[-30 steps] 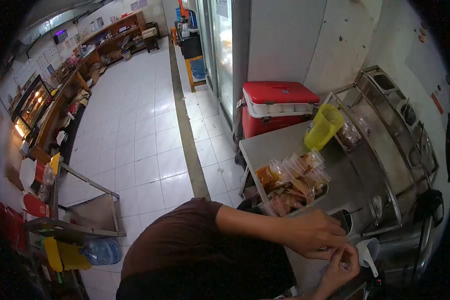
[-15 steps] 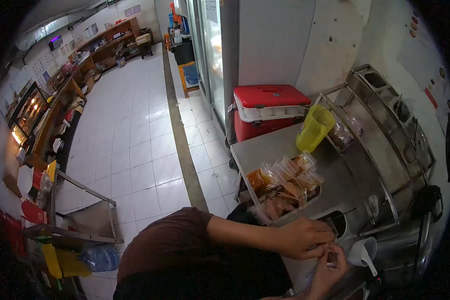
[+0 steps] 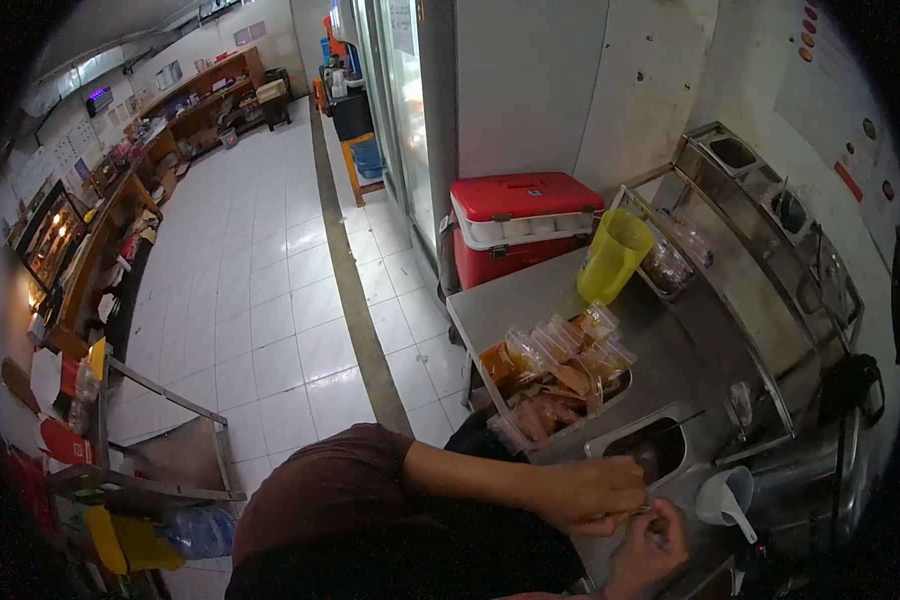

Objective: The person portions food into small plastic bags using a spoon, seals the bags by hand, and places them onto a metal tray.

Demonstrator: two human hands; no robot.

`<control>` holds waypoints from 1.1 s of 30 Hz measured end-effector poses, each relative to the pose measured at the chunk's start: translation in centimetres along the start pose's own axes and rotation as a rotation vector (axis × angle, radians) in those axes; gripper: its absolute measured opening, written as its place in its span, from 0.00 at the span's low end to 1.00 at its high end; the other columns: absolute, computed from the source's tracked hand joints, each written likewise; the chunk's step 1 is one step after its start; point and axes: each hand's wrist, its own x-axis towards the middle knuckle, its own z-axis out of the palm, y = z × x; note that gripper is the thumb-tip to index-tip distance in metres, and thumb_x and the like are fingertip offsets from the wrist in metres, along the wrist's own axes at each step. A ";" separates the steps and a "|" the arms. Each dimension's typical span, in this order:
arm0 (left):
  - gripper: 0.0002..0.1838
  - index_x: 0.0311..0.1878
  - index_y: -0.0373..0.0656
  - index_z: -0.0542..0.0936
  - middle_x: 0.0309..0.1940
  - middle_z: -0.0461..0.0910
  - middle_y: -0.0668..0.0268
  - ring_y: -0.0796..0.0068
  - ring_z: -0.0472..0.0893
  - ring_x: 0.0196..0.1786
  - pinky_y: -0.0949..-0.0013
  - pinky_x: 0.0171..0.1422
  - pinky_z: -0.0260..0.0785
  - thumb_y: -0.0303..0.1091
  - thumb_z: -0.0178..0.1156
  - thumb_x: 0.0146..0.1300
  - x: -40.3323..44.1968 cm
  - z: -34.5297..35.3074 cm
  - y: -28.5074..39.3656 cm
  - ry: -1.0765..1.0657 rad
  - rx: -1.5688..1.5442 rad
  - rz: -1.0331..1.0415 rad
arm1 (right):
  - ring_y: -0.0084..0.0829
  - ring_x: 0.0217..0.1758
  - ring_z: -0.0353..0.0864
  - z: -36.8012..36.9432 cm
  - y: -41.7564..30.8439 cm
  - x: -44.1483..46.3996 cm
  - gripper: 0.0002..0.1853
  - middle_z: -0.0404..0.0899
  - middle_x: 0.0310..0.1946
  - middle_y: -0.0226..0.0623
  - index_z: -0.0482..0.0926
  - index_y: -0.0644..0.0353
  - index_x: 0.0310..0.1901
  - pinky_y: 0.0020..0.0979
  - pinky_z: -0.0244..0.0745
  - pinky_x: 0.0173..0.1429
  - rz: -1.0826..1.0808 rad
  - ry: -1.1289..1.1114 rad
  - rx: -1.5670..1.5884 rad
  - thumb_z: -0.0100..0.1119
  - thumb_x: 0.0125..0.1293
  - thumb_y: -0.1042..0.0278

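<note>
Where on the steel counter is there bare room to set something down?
The steel counter is bare between the red cooler, yellow jug and packets; another patch lies between the packets and metal rack. It's crowded around the left hand, right hand, sunken pan and white cup.

A: What lies on the counter [image 3: 515,297]?
B: Packets [image 3: 555,370], near its left edge in view; beyond them, a jug [image 3: 615,258], just beside the rack [image 3: 745,270] at right. A pan [image 3: 615,443] sits sunk in the counter, nearer the viewer.
A: And the hands?
B: The left hand [image 3: 602,495] is before the pan; the right hand [image 3: 658,550] is nearer the viewer, with a scoop [image 3: 722,497] to its right.
A: Behind?
B: A cool box [image 3: 525,220], past the counter's far edge; a refrigerator [image 3: 400,120] stands behind it, leftward.
</note>
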 end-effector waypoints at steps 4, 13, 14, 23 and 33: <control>0.11 0.40 0.38 0.74 0.37 0.72 0.56 0.49 0.74 0.44 0.49 0.52 0.65 0.31 0.64 0.59 0.0 -0.5 0.8 -0.010 0.024 -0.106 | 0.21 0.22 0.71 -1.0 0.0 0.1 0.05 0.81 0.24 0.32 0.88 0.66 0.44 0.24 0.70 0.29 -0.096 0.005 -0.130 0.67 0.67 0.78; 0.11 0.40 0.44 0.79 0.38 0.80 0.59 0.55 0.75 0.53 0.51 0.55 0.65 0.39 0.66 0.60 4.5 -5.7 2.7 0.007 0.158 -0.124 | 0.38 0.34 0.85 -1.1 -1.7 0.6 0.07 0.82 0.38 0.44 0.87 0.64 0.38 0.33 0.79 0.39 -0.159 -0.288 -0.151 0.64 0.59 0.81; 0.12 0.40 0.44 0.80 0.38 0.80 0.59 0.55 0.76 0.52 0.51 0.56 0.65 0.42 0.67 0.61 4.5 -6.2 2.7 -0.043 0.183 -0.151 | 0.37 0.34 0.85 -1.3 -1.5 0.5 0.07 0.82 0.37 0.43 0.87 0.63 0.39 0.32 0.79 0.38 -0.158 -0.327 -0.037 0.65 0.58 0.80; 0.09 0.36 0.46 0.84 0.29 0.84 0.66 0.59 0.83 0.30 0.64 0.38 0.74 0.41 0.70 0.62 1.6 -6.4 0.6 -0.160 0.222 -0.328 | 0.29 0.34 0.87 -1.4 -1.9 -0.3 0.12 0.81 0.49 0.35 0.85 0.54 0.48 0.34 0.86 0.37 -0.191 -0.486 -0.160 0.68 0.63 0.71; 0.27 0.49 0.50 0.85 0.49 0.86 0.67 0.60 0.79 0.63 0.45 0.80 0.54 0.39 0.81 0.42 1.3 -7.8 1.8 -0.176 0.454 -0.413 | 0.37 0.42 0.88 -0.7 -2.1 2.8 0.12 0.82 0.53 0.37 0.83 0.55 0.50 0.37 0.84 0.42 -0.197 -0.604 -0.204 0.64 0.66 0.67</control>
